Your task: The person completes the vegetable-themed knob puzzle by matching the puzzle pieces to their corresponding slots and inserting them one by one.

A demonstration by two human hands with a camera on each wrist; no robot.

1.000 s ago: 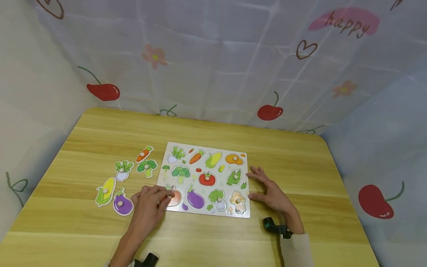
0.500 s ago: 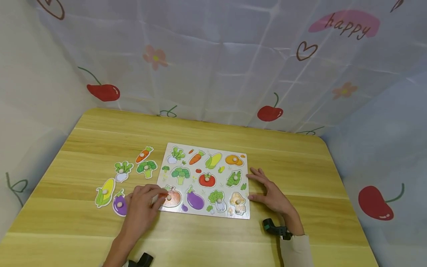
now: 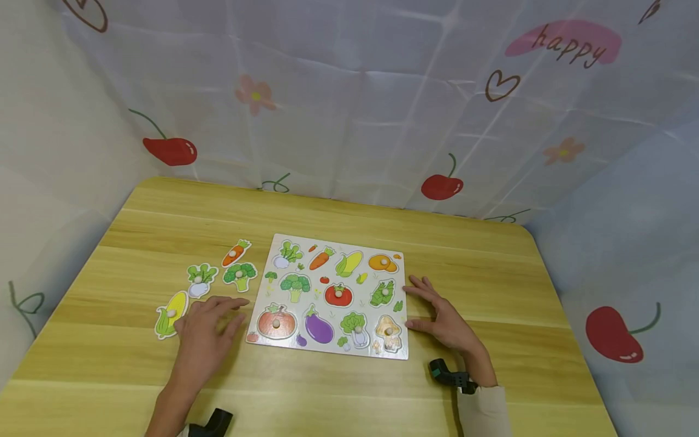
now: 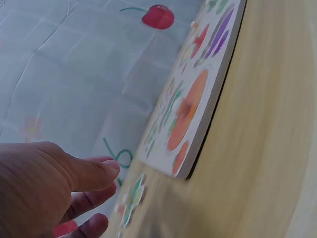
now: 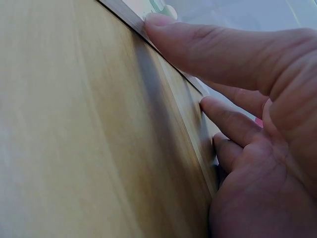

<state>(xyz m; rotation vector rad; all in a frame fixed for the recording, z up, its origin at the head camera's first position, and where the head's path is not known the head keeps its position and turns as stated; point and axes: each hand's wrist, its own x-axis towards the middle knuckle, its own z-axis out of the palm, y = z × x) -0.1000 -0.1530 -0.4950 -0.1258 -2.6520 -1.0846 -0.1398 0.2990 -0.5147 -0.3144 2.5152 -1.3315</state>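
Puzzle board (image 3: 362, 294) lies flat on the bench (image 3: 464, 249) in the head view, between the two hands. Six of its shapes bear knobs, among them the round red-orange piece (image 3: 276, 323) at the board's near left corner; five do not, such as the eggplant shape (image 3: 319, 326). Left of the board lie the carrot piece (image 3: 236, 252), broccoli piece (image 3: 240, 280), radish piece (image 3: 202, 280) and corn piece (image 3: 172, 315) (no loose eggplant shows, though a hand may be covering one). That left hand (image 3: 204, 334) overlaps the corn piece's edge, its grip loose, with nothing visibly held. The right hand (image 3: 449, 318) reaches to the board's right edge with fingers extended, seemingly steadying it. Fetching another piece looks like the step in hand; the next move should call for pinching one by its knob and lining it up with its matching shape.

In the left wrist view, the left hand's thumb and fingers curve slackly, apart from the board. Beyond the fingertips, left of the board, is a loose piece (image 4: 132, 198) too blurred to name.

In the right wrist view, the thumb tip meets the board's edge; that grip is unclosed and clasps nothing.
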